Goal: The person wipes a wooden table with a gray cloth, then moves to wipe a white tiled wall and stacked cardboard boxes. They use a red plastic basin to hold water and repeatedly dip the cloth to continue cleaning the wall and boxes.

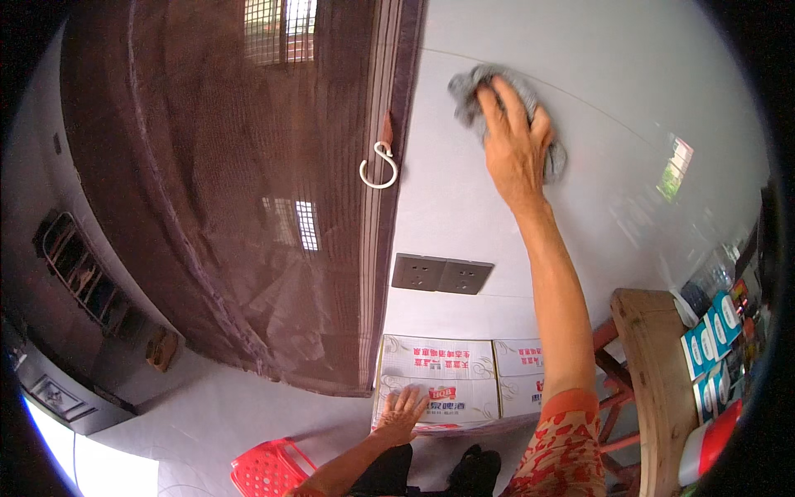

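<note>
A crumpled grey cloth (467, 99) lies against the glossy white tiled wall (459, 205), with my right hand (514, 140) pressed on it, fingers bent into its folds. Low in the view, my left hand (402, 413) rests with spread fingers on top of a printed cardboard beer carton (459, 366) and holds nothing. A second carton (518, 360) stands beside it, partly hidden by my right arm. Above the cartons, two dark grey wall sockets (442, 273) sit side by side.
A brown curtain (248, 186) hangs at the left, with a white S-shaped hook (380, 166) at its edge. Below are a red plastic stool (270, 469) and, farther left, a shoe rack (81, 270). A wooden table (658, 373) holding small boxes (708, 341) stands at the right.
</note>
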A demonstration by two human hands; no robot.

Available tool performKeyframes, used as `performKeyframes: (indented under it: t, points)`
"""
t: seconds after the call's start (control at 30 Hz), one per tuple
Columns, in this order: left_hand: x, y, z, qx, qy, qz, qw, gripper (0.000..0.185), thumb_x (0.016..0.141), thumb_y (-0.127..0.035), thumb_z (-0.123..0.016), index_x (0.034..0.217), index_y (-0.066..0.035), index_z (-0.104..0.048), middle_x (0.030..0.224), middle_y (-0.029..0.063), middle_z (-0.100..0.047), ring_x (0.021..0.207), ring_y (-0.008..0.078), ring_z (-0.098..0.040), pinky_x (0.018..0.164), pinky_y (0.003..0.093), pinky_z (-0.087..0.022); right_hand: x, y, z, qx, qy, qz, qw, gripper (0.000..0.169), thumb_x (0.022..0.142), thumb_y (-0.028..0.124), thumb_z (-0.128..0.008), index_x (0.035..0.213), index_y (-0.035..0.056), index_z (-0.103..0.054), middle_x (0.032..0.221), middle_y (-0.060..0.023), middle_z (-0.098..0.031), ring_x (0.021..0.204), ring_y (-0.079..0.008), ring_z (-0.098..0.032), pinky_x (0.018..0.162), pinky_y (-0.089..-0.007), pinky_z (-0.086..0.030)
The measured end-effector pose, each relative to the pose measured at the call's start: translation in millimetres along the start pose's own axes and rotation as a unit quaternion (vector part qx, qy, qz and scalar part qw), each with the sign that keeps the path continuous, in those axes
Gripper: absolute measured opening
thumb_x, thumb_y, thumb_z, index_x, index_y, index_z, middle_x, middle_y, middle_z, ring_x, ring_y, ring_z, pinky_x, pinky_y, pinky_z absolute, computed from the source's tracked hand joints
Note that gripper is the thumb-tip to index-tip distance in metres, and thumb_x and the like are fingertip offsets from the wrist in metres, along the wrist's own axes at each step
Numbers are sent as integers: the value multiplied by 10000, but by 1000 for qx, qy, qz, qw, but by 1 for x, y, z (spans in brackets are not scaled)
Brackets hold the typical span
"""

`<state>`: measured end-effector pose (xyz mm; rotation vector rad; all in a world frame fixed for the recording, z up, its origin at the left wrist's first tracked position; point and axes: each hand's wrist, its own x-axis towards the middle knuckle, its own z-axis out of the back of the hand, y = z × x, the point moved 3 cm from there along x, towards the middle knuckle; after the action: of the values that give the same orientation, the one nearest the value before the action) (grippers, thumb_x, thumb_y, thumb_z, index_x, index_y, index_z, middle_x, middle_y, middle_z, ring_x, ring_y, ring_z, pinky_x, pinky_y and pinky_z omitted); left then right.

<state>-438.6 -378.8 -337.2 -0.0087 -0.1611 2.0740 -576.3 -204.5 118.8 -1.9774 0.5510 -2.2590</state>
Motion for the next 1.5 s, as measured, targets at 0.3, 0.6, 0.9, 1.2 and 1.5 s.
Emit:
performKeyframes:
  t: [0.3,0.6,0.9,1.2,1.5]
  points:
    - [0,1,0,-16,19,7,1000,984,669,-457,-747,1442,-122,-239,1475,170,-232,1362,345,-227,1045,583,-236,-39,20,-9,28,-24,15,999,353,828,99,-605,1162,212,-601,1338,46,-480,1007,-265,-407,839,-406,-332]
    - [2,-1,-2,-23,26,-4,999,989,675,-443,-743,1452,-124,-221,1474,187,-223,1352,370,-238,1037,601,-227,-116,38,-17,57,12,63,996,373,841,219,-612,1200,311,-578,1390,64,-430,1037,-256,-419,830,-402,-359]
    - [5,-1,2,-23,57,6,998,969,684,-408,-743,1451,-125,-224,1476,192,-213,1360,375,-217,1051,589,-210,-97,-2,-9,21,-36,14,999,366,830,146,-608,1161,304,-604,1337,25,-500,877,-220,-413,749,-367,-354]
    - [3,-1,-1,-14,51,0,999,989,673,-419,-748,1455,-128,-217,1475,195,-213,1360,377,-218,1050,593,-209,-114,-86,9,-78,-93,-227,966,468,725,-13,-589,1143,195,-615,1314,-48,-485,1021,-244,-409,844,-353,-349]
    - [2,0,-1,-2,47,-2,999,989,682,-447,-729,1456,-112,-213,1474,204,-219,1356,384,-228,1043,598,-217,-97,-63,9,-62,-57,-299,951,578,761,-8,-560,1309,161,-489,1398,-129,-362,1087,-329,-382,933,-425,-316]
